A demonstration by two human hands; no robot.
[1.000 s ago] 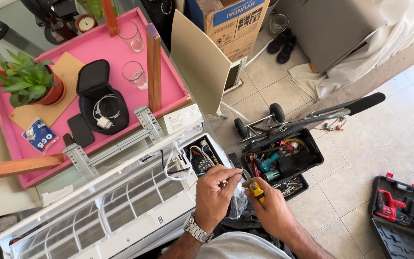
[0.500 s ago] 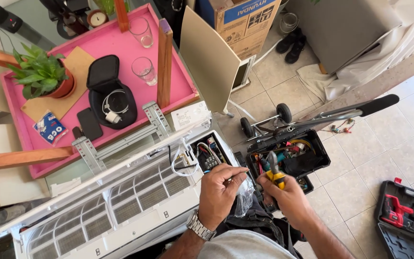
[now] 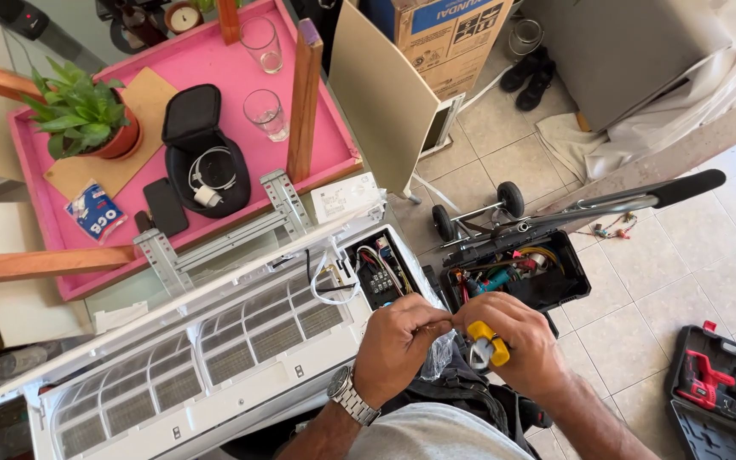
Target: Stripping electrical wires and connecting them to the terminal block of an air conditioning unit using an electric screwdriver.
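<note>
My left hand (image 3: 398, 345), with a metal wristwatch (image 3: 352, 398), pinches something small at its fingertips, right against my right hand. My right hand (image 3: 517, 341) grips a yellow-handled tool (image 3: 485, 342). Both hands meet just below the open wiring compartment (image 3: 376, 273) at the right end of a white air-conditioner unit (image 3: 214, 366), where coloured wires show. A clear plastic bag (image 3: 438, 353) hangs under my hands.
A pink table (image 3: 214, 77) behind the unit carries a potted plant (image 3: 86, 119), two glasses, a black pouch (image 3: 202, 153) and a phone. On the tiled floor stand an open black toolbox (image 3: 521, 273) on a trolley, a drill case (image 3: 721, 392) and a cardboard box (image 3: 449, 38).
My hands have moved closer together and to the right of frame, fingertips now touching below the wiring compartment. The camera view has shifted slightly.
</note>
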